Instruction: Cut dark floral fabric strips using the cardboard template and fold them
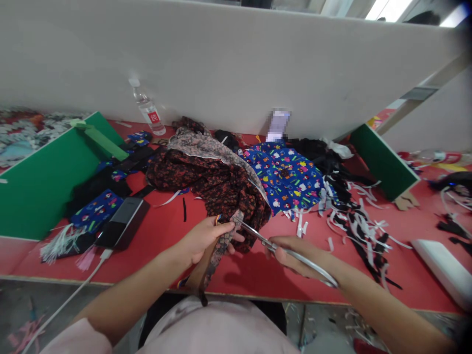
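Dark floral fabric (184,169) with red flowers lies bunched on the table, its pale wrong side showing along one fold. My left hand (204,238) pinches a narrow floral strip (217,255) of it between thumb and fingers, and the strip hangs down toward the table's front edge. In my right hand (298,253) is a pair of metal scissors (258,234), the fingers wrapped round the handles. The scissor tips touch or nearly touch the strip just beside my left thumb; whether the blades are apart I cannot tell.
Blue printed fabric (291,179) lies behind, with white and black scraps (365,226) to its right. A water bottle (149,110) and a phone (278,125) stand by the grey partition. Left are a black device (121,223) on a cable and a green divider (47,182).
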`<state>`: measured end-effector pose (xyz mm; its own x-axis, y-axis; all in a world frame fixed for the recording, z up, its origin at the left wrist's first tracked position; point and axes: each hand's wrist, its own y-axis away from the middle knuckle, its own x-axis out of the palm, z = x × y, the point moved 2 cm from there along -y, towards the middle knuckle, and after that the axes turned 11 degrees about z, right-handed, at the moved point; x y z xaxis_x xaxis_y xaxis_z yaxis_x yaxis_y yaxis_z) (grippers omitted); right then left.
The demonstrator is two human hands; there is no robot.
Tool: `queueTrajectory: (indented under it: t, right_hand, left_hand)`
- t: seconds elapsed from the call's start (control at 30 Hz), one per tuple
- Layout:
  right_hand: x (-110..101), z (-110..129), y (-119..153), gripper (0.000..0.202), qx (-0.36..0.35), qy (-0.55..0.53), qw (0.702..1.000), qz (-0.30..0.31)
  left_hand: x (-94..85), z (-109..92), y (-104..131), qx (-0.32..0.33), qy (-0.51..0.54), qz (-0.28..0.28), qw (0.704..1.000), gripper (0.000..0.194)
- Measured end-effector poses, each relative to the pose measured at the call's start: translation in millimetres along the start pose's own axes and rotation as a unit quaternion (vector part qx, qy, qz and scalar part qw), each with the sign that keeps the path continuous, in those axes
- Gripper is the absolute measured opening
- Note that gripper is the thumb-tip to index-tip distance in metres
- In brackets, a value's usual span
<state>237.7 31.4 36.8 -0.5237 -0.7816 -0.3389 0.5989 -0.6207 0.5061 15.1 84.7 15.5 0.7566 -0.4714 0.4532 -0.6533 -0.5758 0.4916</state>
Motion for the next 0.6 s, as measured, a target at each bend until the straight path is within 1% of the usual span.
queueTrajectory:
  t: [0.2, 0.3, 0.43, 0.6]
  right_hand:
    - [1.7, 0.7, -3.0, 0.061, -0.022, -0.013, 1.0, -0.005]
    - [3.2, 5.0, -1.8, 0.063, -0.014, -0.017, 1.0, 0.003]
    - [5.1, 8.5, -0.9, 0.063, 0.004, -0.019, 1.0, -0.003]
    - [6.9, 5.1, -3.1, 0.063, -0.005, -0.008, 1.0, -0.012]
  left_hand:
    - [0.0, 0.9, 1.0, -0.007, 0.005, 0.0, 1.0, 0.019]
    - [-1.2, 2.1, 0.4, -0.003, 0.005, 0.0, 1.0, 0.017]
    - [-1.9, 3.5, 0.3, -0.002, 0.003, 0.002, 1.0, 0.017]
    - [-1.7, 3.5, 1.1, -0.001, 0.006, 0.003, 1.0, 0.018]
